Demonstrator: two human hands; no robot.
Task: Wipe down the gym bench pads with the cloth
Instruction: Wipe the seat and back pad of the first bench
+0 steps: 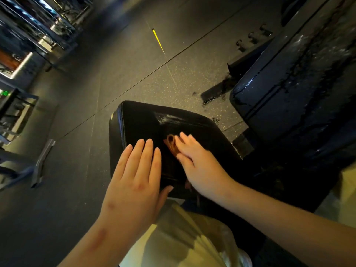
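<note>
Cloth (171, 144): brown, bunched, laid mid seat pad (142, 122), half covered by right hand (200, 166).
Right fingers (185, 143): held straight, pressed together onto cloth.
Left hand (134, 182): laid flat on seat pad, fingers (139, 157) slightly spread.

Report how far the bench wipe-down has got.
Nothing looks finished yet. In hand: the right hand presses the cloth on the seat pad, left hand flat beside it. Left: the seat's wet smear and the back pad, wet with droplets.
</note>
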